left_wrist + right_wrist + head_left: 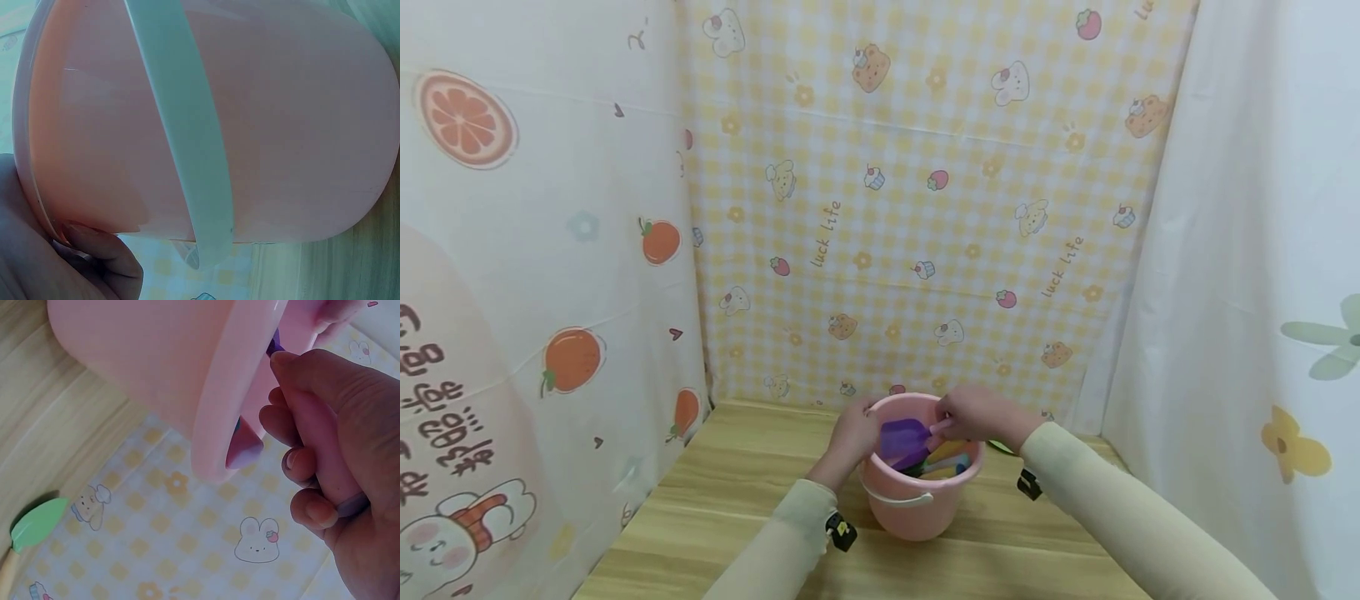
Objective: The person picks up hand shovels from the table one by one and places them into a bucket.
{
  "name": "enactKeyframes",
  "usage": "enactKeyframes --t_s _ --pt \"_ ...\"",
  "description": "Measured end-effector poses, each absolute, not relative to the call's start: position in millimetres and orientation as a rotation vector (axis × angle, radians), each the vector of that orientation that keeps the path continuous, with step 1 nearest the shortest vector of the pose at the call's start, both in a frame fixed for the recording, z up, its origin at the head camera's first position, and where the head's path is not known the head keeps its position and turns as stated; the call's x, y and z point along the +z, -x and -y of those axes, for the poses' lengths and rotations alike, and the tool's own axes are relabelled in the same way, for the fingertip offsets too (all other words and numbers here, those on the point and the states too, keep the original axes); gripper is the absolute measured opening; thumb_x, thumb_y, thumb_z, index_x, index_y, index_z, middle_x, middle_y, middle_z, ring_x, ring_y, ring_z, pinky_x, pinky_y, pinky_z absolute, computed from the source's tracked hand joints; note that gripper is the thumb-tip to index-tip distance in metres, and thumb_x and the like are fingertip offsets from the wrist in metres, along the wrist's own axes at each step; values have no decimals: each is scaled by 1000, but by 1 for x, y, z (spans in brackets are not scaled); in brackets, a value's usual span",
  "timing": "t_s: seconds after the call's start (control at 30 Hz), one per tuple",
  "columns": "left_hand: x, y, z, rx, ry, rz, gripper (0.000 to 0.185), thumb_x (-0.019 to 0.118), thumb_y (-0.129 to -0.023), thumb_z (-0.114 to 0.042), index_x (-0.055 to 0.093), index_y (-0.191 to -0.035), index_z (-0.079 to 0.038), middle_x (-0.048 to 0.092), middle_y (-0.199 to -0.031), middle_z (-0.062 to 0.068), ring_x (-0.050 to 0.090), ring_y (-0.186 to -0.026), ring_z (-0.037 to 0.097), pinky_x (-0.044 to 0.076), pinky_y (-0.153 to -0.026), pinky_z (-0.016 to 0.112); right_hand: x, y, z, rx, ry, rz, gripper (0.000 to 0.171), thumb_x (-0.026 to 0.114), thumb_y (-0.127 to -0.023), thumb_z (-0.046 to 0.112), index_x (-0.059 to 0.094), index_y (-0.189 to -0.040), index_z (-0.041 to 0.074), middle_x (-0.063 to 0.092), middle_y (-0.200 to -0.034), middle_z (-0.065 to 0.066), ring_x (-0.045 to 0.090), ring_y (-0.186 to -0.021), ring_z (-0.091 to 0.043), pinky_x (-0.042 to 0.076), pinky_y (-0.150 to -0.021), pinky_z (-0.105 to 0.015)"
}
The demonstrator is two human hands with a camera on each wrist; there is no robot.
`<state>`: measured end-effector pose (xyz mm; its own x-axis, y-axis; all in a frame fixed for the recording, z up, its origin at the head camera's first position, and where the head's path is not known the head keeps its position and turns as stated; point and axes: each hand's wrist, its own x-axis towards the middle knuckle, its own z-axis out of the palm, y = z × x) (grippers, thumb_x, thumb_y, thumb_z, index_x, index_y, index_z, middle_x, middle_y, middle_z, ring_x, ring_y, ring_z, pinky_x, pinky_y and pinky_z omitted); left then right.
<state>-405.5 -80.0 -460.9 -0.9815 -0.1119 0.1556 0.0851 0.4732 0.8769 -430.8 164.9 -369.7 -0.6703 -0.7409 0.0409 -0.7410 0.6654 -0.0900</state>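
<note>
A pink bucket (917,512) stands upright on the wooden table, its white handle (898,501) hanging down the front. My left hand (854,437) grips the bucket's left rim, the fingers curled over the edge in the left wrist view. On the opposite side, my right hand (981,414) holds a toy shovel by its pink handle (325,447). The shovel's purple blade (902,437) is over the inside of the bucket. Below it in the bucket lie another purple piece (913,459) and several colourful tools, partly hidden by the rim.
Behind the bucket's right side lies a green trowel-like blade (39,524) with a pale handle, mostly covered by my right arm in the head view. A yellow checked cloth (910,333) hangs at the table's back, and white printed curtains (625,183) flank both sides.
</note>
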Motion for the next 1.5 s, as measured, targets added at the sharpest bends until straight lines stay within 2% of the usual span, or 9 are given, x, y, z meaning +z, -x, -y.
enactKeyframes --t_s 0.23,0.5,0.8,1.1,1.27,1.5 --pt "-459 404 80 -1514 -24 2528 45 45 -111 -17 71 -148 -15 71 -142 16 69 -115 35 60 -92 52 -366 430 -157 112 -1247 2906 27 84 -102 36 74 -80 23 63 -70 15 55 -60 -6 50 -58 -27" --pt "-461 404 80 -1531 -34 2526 46 44 -111 -17 69 -149 -14 70 -143 17 69 -118 36 60 -95 53 -365 432 -146 76 -1244 2982 28 89 -96 41 76 -79 22 64 -69 13 54 -60 -6 49 -59 -28" --pt "-462 403 81 -1547 -29 2519 44 45 -111 -16 71 -147 -15 73 -132 16 71 -106 34 61 -81 47 -368 440 -136 4 -1241 3017 26 91 -95 32 74 -78 21 61 -69 12 50 -63 -8 45 -61 -28" --pt "-460 404 81 -1516 -10 2501 41 46 -112 -15 73 -142 -14 72 -140 18 68 -128 43 57 -106 59 -370 444 -128 66 -1297 3059 22 88 -98 22 79 -79 13 63 -65 9 49 -59 -6 42 -58 -25" --pt "-460 403 80 -1543 -25 2490 41 46 -112 -16 73 -143 -13 72 -141 18 66 -131 44 55 -109 59 -374 449 -128 94 -1323 3068 21 88 -98 19 82 -80 10 64 -64 6 47 -57 -6 42 -56 -25" --pt "-459 403 81 -1533 -23 2498 41 47 -113 -17 72 -145 -12 70 -144 19 65 -133 44 55 -110 60 -378 456 -127 116 -1250 3136 16 88 -98 20 83 -83 14 70 -70 7 54 -62 -8 47 -59 -26"
